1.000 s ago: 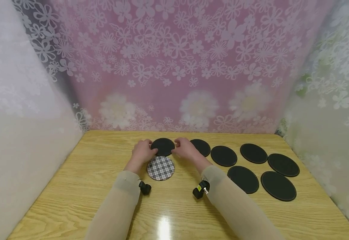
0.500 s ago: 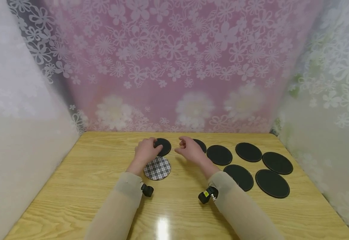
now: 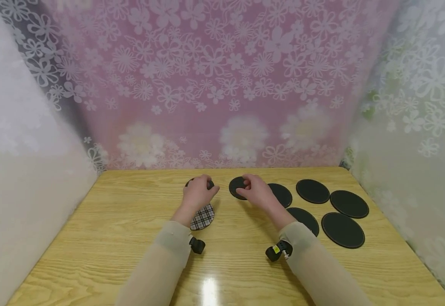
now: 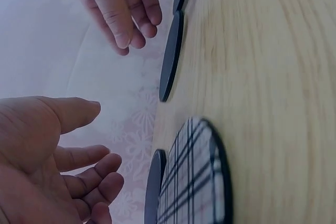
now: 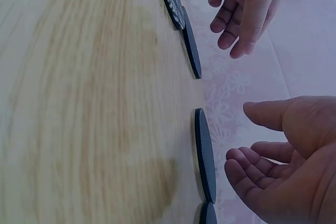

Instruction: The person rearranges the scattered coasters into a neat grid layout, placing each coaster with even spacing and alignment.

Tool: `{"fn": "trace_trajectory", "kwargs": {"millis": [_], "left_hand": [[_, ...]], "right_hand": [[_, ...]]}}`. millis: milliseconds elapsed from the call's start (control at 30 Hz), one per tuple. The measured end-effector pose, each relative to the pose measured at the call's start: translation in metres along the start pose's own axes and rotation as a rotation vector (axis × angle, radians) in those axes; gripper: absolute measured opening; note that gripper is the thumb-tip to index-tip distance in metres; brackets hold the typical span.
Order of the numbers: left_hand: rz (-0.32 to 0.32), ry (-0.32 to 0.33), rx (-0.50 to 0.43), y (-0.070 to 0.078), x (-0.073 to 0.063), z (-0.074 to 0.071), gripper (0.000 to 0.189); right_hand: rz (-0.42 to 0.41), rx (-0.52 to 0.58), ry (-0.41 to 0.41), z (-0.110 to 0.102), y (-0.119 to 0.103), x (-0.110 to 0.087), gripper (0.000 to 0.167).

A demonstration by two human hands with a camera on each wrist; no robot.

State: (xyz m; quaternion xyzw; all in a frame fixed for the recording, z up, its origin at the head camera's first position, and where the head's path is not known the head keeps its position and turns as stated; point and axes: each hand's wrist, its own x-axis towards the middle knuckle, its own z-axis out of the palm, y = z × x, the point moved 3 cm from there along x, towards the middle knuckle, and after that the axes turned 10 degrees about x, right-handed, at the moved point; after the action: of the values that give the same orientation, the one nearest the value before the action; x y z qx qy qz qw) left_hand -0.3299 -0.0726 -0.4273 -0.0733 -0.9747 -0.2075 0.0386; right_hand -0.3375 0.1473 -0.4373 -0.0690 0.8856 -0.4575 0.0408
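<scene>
Left hand [image 3: 197, 193]: hovering over the left disc [image 4: 154, 188], fingers curling loosely, gripping nothing.
Right hand [image 3: 258, 191]: hovering by the right disc [image 3: 236, 188], thumb standing off the fingers, gripping nothing either.
Table [image 3: 238, 263]: its far edge is running just behind both discs; I'm seeing bare wood between them, more stretching nearer me.
Right side: five more black discs [image 3: 343, 229] are crowding my room.
Plaid disc [image 3: 203, 219]: lying beside the left disc, pattern facing up.
Axis: all are lying flat, round, pointing every way alike.
</scene>
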Motion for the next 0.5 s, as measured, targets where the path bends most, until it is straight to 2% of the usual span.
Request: {"fn": "trace_trajectory", "kwargs": {"millis": [100,133,300,367,500], "left_hand": [[0.011,-0.018,-0.020,0.008,0.002,0.005,0.049],[0.024,-0.012,-0.024,0.008,0.005,0.011,0.050],[0.016,-0.053,-0.073,0.021,0.010,0.022,0.049],[-0.007,-0.073,-0.073,0.027,0.010,0.023,0.048],[-0.029,-0.072,-0.002,0.032,0.016,0.035,0.050]], "right_hand": [[-0.002,-0.025,0.008,-0.006,0.004,0.000,0.066],[0.000,-0.034,0.011,-0.008,0.005,0.000,0.067],[0.022,-0.095,0.013,-0.018,0.011,0.002,0.067],[0.029,-0.115,0.006,-0.022,0.012,0.002,0.068],[0.039,-0.142,-0.016,-0.029,0.017,0.006,0.068]]}}
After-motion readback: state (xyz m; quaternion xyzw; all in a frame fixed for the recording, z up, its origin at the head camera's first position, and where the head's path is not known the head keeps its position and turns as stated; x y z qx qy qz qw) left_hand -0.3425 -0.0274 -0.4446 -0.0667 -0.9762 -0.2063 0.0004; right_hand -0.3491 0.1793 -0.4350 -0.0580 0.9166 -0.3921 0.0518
